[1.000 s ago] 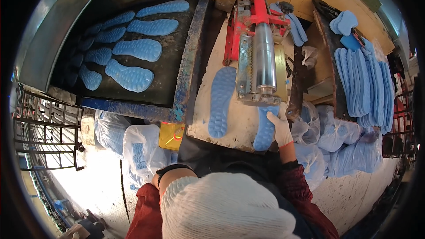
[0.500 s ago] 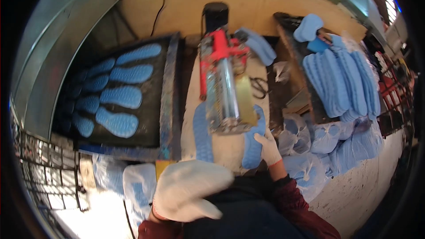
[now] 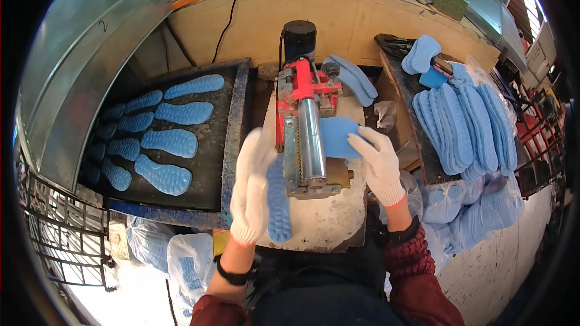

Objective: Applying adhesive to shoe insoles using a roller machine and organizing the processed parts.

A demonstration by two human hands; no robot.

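Bench, right hand (image 3: 379, 163) part-hiding blue insole (image 3: 337, 137)

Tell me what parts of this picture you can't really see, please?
- Head view: the left hand is blurred, so its fingers cannot be told apart.
- The blue sole beside it is partly covered by that glove.
- The blue sole in the right hand runs behind the metal roller; its far end is hidden.
- The soles on the dark tray fade into shadow at the left.
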